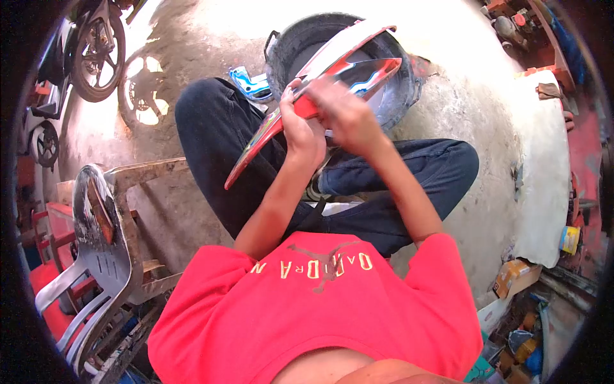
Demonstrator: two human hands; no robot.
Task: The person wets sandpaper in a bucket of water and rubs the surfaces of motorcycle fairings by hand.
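Red panel (306,109) is held slantwise, its far end over the black basin (280,64) and its pointed end to the near left of the basin. On the basin's near side, the left hand (302,131) is closed around the panel's middle. The right hand (348,115) is blurred against it; whether it grips something, one cannot tell. Probably a firm left hold and light, even right-hand pressure serve best.

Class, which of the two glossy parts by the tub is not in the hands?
The blue part, just left of the tub; the red part is held in the left hand, with the right hand at it.
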